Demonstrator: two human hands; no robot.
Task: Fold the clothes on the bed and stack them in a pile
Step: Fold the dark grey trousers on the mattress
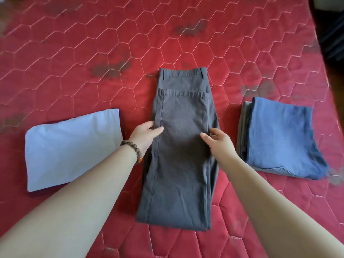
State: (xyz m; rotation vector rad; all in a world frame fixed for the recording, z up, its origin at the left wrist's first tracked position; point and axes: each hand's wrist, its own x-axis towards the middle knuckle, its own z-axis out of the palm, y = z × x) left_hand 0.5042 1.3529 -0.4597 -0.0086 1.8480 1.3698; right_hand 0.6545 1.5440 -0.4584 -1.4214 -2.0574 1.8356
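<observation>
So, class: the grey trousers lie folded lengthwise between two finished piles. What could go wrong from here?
1. The left hand and right hand touch the trousers only near their side edges; lifting from there could let the stacked legs slide apart.
2. The blue pile already shows uneven layers at its edge; adding trousers on top may tip it.
3. The light blue shirt lies close by and could be nudged by the left forearm.

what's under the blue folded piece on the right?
A grey folded garment lies under the blue folded garment, its edges showing along the left and near sides. Beneath them is the red mattress. Anything else between is covered.
</observation>
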